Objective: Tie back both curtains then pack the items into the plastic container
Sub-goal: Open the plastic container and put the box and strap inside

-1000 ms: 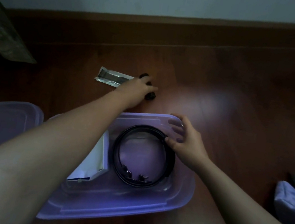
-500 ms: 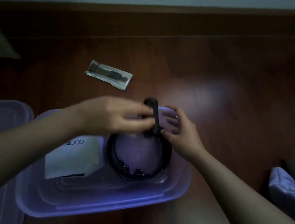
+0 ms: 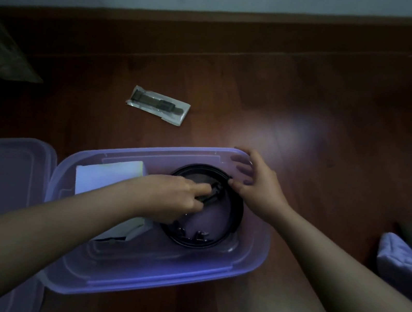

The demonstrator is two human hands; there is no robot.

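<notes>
Dim room, dark red-brown wooden floor (image 3: 315,114); translucent purple plastic container (image 3: 250,261) near. Left hand (image 3: 178,200) pinches small black item (image 3: 213,194); right hand (image 3: 256,188) fingers spread on rim.

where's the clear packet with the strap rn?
In the head view, the packet lies on the wooden floor, beyond the container's far rim, untouched by either hand.

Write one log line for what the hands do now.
left hand: lowering small black object into purple plastic container | right hand: steadying coiled black ring | clear packet: on floor
</notes>
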